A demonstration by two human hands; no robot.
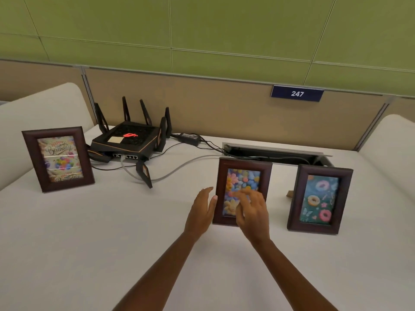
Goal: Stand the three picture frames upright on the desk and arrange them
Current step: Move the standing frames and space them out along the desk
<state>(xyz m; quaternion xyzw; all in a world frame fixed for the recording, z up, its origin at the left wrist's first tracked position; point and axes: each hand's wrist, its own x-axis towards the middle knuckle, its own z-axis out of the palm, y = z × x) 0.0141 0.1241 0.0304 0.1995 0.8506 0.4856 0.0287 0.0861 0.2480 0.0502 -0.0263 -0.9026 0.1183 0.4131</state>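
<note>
Three dark wooden picture frames stand upright on the white desk (89,243). The birthday frame (58,158) is at the far left. The flower frame (243,176) stands in the middle and the donut frame (320,199) to its right. My left hand (202,212) hovers just left of the flower frame with fingers apart, holding nothing. My right hand (252,212) is in front of the flower frame's lower half with fingers spread, and covers part of the picture. Whether it touches the frame I cannot tell.
A black router (128,140) with several antennas sits behind and between the birthday and flower frames, cables (175,169) trailing right to a power brick (189,138) and an open cable slot (276,153). A partition with a blue sign "247" (297,93) bounds the back.
</note>
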